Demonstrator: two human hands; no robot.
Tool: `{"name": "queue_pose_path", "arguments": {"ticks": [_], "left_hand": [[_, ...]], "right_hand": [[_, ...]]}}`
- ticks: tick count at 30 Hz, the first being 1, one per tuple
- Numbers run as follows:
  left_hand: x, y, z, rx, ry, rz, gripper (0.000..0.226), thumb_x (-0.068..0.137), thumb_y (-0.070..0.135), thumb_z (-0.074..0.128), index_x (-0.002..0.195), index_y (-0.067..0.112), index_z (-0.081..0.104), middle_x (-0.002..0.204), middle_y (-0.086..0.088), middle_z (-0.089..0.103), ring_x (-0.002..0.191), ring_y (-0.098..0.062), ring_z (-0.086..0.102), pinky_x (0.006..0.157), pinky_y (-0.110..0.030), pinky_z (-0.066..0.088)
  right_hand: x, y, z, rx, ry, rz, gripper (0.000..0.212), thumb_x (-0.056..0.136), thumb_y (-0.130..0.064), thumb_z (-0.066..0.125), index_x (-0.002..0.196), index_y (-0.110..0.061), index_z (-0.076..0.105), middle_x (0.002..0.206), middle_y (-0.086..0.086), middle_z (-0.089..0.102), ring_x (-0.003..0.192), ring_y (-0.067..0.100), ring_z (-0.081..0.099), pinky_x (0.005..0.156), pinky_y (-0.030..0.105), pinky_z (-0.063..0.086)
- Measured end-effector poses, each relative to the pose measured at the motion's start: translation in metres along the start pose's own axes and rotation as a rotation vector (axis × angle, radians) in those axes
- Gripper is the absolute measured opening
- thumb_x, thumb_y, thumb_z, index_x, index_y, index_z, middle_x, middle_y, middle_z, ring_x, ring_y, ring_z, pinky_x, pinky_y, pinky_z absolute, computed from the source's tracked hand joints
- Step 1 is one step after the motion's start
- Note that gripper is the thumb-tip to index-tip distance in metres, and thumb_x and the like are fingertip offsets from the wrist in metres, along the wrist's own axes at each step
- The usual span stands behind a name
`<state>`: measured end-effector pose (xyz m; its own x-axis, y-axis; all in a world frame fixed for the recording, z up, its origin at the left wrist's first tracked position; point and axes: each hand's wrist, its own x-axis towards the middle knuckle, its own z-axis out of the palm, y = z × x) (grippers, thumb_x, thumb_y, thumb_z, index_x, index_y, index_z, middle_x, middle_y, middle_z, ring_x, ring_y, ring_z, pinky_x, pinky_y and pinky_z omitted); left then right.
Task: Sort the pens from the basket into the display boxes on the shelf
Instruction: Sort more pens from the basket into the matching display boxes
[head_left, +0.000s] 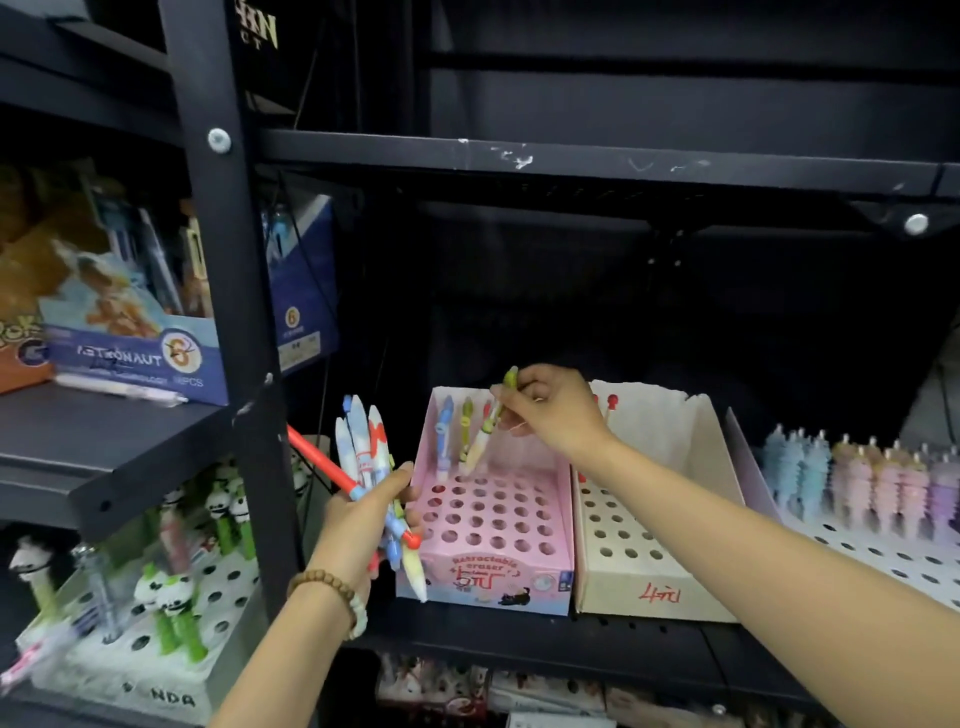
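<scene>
Dim, soft-focused, edges bowed.

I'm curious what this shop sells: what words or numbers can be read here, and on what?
"Retractable eraser": front of the pink box.
"ASTRONAUT", "6", "PCS": blue box, left shelf.
"NDA": white panda-pen box, start unclear.
"KN": dark box up top, partly hidden.
Red handwriting on the pink box and beige box: not legible.

Head-worn camera (one wide-angle view), facing forward and down, near the shelf (519, 636)
</scene>
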<state>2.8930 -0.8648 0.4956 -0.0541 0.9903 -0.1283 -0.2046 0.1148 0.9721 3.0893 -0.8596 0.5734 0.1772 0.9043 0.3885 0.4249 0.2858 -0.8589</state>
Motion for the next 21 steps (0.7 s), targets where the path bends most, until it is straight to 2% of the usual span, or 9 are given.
{"name": "queue_pose_path", "arguments": {"ticks": [4,7,9,12,14,18,21], "left_hand": [[0.006,-0.003,0.001,0.001,-0.018,-0.015,0.015,0.079,0.023,0.074,0.075,0.009,0.069,0.062,-0.003,0.071,0.048,-0.015,0.06,0.079,-0.043,0.054],[0.008,-0.003,0.002,0.006,-0.039,-0.021,0.014,0.079,0.02,0.074,0.078,0.007,0.068,0.065,-0.005,0.07,0.05,-0.018,0.058,0.079,-0.045,0.052],[0.009,-0.002,0.003,0.004,-0.052,-0.026,0.016,0.08,0.021,0.073,0.083,0.006,0.067,0.067,-0.006,0.07,0.05,-0.019,0.058,0.08,-0.046,0.052],[0.009,-0.003,0.002,0.036,-0.061,0.012,0.02,0.085,0.028,0.068,0.085,0.009,0.068,0.073,-0.006,0.073,0.055,-0.02,0.062,0.071,-0.039,0.053],[0.008,-0.004,0.001,0.042,-0.059,0.03,0.02,0.087,0.032,0.065,0.082,0.013,0.069,0.071,-0.005,0.074,0.062,-0.023,0.067,0.066,-0.034,0.052],[0.002,-0.004,0.0,-0.076,-0.13,-0.032,0.018,0.087,0.025,0.065,0.094,0.009,0.067,0.076,-0.009,0.075,0.072,-0.026,0.073,0.064,-0.034,0.057],[-0.003,-0.001,-0.002,-0.092,-0.145,-0.034,0.02,0.086,0.026,0.066,0.096,0.009,0.067,0.08,-0.017,0.074,0.079,-0.031,0.072,0.064,-0.036,0.059]], "right_hand": [[0.01,0.011,0.017,-0.109,-0.008,0.03,0.02,0.082,-0.022,0.073,0.078,-0.007,0.06,0.066,0.008,0.068,0.057,0.018,0.068,0.06,0.029,0.058],[0.012,0.017,0.027,-0.229,-0.066,0.085,0.029,0.078,-0.028,0.076,0.077,-0.003,0.063,0.074,0.015,0.072,0.067,0.025,0.071,0.07,0.037,0.057],[0.011,0.02,0.034,-0.195,-0.104,0.106,0.023,0.077,-0.025,0.078,0.076,-0.007,0.063,0.076,0.018,0.072,0.071,0.027,0.07,0.073,0.038,0.057],[0.006,0.025,0.042,-0.026,-0.134,0.161,0.022,0.078,-0.012,0.077,0.089,-0.001,0.061,0.075,0.02,0.069,0.063,0.025,0.067,0.057,0.03,0.057],[0.004,0.027,0.044,-0.005,-0.1,0.173,0.021,0.078,-0.01,0.076,0.086,-0.004,0.059,0.07,0.016,0.067,0.06,0.024,0.065,0.051,0.026,0.054],[0.0,0.027,0.048,-0.268,-0.059,0.091,0.016,0.08,-0.016,0.075,0.082,-0.011,0.06,0.07,0.011,0.069,0.067,0.023,0.066,0.071,0.033,0.055],[-0.006,0.021,0.043,-0.258,-0.085,0.107,0.017,0.085,-0.018,0.069,0.098,-0.008,0.063,0.077,0.01,0.07,0.066,0.019,0.065,0.076,0.034,0.056]]}}
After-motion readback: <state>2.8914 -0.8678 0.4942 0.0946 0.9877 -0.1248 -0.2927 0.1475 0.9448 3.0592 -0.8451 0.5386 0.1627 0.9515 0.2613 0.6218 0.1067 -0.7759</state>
